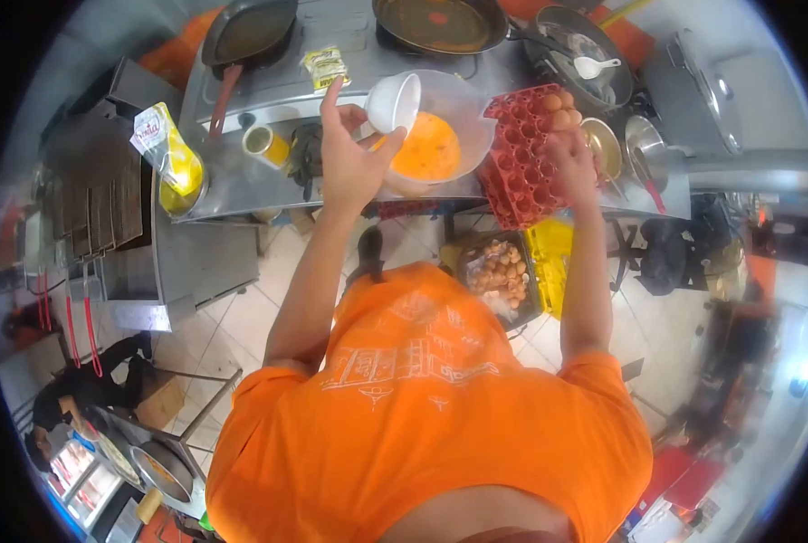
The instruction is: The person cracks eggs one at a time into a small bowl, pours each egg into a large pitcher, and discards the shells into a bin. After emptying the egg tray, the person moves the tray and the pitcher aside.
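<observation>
My left hand (354, 154) grips a small white bowl (387, 104) by its rim and base. The bowl is tilted over a large clear mixing bowl (476, 136) that holds orange beaten egg (426, 149). Over the red egg tray (511, 172), my right hand (571, 163) has its fingers curled together, close to several brown eggs (562, 116) at the tray's far right corner. Whatever lies under those fingers is hidden. Many of the tray's cups hold no egg.
Frying pans (440, 23) sit on the stove behind. Metal bowls (644, 140) stand right of the tray; a yellow pouch (176, 163) and a jar (266, 145) stand left. Below the counter edge is a bin of eggshells (502, 271). A person (105, 380) is at lower left.
</observation>
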A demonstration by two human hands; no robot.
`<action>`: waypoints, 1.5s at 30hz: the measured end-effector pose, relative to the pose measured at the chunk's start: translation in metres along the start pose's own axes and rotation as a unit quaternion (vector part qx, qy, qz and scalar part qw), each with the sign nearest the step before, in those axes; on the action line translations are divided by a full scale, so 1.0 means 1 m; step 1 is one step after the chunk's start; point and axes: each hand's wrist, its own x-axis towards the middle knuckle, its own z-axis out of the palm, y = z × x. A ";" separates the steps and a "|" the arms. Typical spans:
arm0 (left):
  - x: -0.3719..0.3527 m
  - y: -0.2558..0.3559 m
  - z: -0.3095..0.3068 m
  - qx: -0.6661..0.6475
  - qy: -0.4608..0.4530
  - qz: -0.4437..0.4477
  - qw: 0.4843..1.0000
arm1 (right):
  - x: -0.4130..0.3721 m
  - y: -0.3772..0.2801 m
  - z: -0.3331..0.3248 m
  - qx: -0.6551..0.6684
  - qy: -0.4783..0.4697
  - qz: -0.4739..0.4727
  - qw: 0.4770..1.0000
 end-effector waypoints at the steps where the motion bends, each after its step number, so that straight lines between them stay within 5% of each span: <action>1: 0.000 -0.001 0.002 -0.012 -0.003 -0.012 1.000 | -0.019 -0.023 0.026 0.009 -0.056 -0.035 0.998; 3: 0.004 -0.005 0.004 -0.024 -0.008 -0.023 0.999 | -0.061 -0.085 0.072 -0.105 -0.091 -0.040 0.990; 4: 0.005 -0.008 0.006 -0.011 -0.008 -0.011 1.000 | -0.069 -0.082 0.085 -0.175 -0.075 -0.230 0.954; 5: 0.005 -0.011 0.007 0.002 -0.008 0.002 1.000 | -0.080 -0.093 0.098 -0.202 -0.083 -0.258 0.941; 10: 0.007 -0.013 0.013 -0.076 -0.020 -0.032 0.996 | -0.084 -0.092 0.117 -0.268 -0.112 -0.223 0.931; 16: -0.005 0.010 0.036 -0.208 -0.102 -0.185 0.955 | -0.065 -0.134 0.087 0.054 -0.129 -0.080 0.987; 20: -0.014 0.010 0.058 -0.325 -0.183 -0.267 0.889 | -0.041 -0.149 0.070 -0.094 -0.138 -0.170 0.971; 31: -0.027 0.016 0.080 -0.355 -0.225 -0.287 0.861 | -0.034 -0.171 0.046 -0.328 -0.167 -0.238 0.899; 40: -0.035 0.013 0.094 -0.348 -0.245 -0.306 0.852 | -0.035 -0.190 0.031 -0.433 -0.139 -0.234 0.859; 45: -0.038 0.008 0.101 -0.378 -0.242 -0.330 0.830 | -0.056 -0.189 0.021 -0.343 -0.130 -0.234 0.900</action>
